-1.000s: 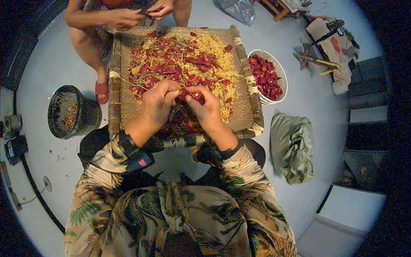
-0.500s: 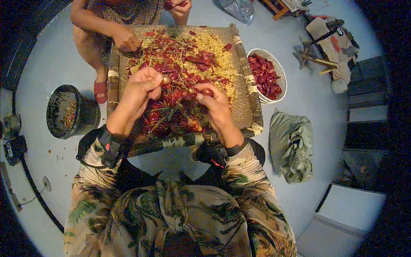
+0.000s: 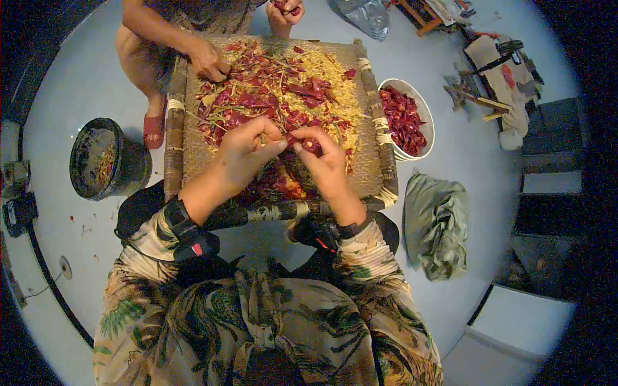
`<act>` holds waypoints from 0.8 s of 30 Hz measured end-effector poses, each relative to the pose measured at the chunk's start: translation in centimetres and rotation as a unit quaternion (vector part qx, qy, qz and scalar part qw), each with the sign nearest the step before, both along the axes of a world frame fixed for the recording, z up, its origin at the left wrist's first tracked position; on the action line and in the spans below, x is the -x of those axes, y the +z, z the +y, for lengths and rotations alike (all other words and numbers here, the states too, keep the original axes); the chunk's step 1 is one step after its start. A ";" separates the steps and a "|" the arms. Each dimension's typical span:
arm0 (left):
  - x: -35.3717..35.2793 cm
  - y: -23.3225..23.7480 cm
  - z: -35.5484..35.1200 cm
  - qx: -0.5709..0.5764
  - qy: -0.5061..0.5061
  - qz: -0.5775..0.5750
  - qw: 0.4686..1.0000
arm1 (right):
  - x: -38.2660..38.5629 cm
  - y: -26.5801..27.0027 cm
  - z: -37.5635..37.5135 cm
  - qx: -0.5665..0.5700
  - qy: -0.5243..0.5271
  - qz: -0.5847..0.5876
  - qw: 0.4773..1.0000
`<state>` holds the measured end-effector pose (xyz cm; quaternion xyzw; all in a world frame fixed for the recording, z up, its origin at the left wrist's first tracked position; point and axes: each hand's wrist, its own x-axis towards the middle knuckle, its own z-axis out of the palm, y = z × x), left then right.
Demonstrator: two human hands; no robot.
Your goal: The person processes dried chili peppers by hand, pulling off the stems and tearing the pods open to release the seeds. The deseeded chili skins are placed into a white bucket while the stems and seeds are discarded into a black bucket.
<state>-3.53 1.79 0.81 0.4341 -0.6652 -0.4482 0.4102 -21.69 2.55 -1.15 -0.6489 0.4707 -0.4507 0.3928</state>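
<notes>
Over the near half of a woven tray [image 3: 367,183], my two hands meet fingertip to fingertip. My right hand [image 3: 327,168] is closed on a dark red dried chili pepper [image 3: 311,146], partly covered by the fingers. My left hand [image 3: 241,154] pinches at the left end of the same chili; the exact grip is hard to see. Below and around them lie dried red chilies [image 3: 254,100], broken pieces and thin stems. Yellow chili seeds [image 3: 341,80] are spread across the tray's far right part.
Another person's hand [image 3: 209,62] reaches into the tray's far left corner; their other hand [image 3: 285,11] holds red chilies. A white bucket of chilies [image 3: 429,122] stands right, a black bucket [image 3: 132,170] left. A green-grey sack [image 3: 438,225] lies on the floor.
My left hand has moved right and slightly down, from apart to touching the chili at my right fingertips. The other person's hand has shifted slightly right in view.
</notes>
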 end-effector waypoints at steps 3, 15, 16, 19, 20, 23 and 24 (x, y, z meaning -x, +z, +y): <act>0.1 -1.0 -0.1 0.003 0.011 0.006 1.000 | -0.1 -0.3 -0.1 0.048 0.003 0.004 0.999; 0.3 -1.7 -0.2 0.040 -0.004 0.014 0.999 | -0.3 -0.3 0.0 0.067 -0.001 0.022 0.998; 0.3 -1.9 -0.3 0.037 -0.007 0.028 0.999 | -0.4 -0.3 0.1 0.055 -0.010 0.016 0.998; 0.2 -1.6 -0.6 -0.292 -0.056 0.226 0.928 | -0.5 0.6 0.5 -0.049 -0.015 -0.044 0.998; 0.4 -1.3 -0.5 -0.319 -0.065 0.269 0.906 | -0.4 0.7 0.6 -0.093 -0.010 -0.092 0.991; 0.7 -0.6 0.2 -0.377 -0.094 0.372 0.843 | -0.2 0.4 0.7 -0.185 0.010 -0.207 0.961; 0.7 -0.6 0.4 -0.384 -0.105 0.392 0.830 | -0.1 0.0 0.7 -0.192 0.021 -0.229 0.954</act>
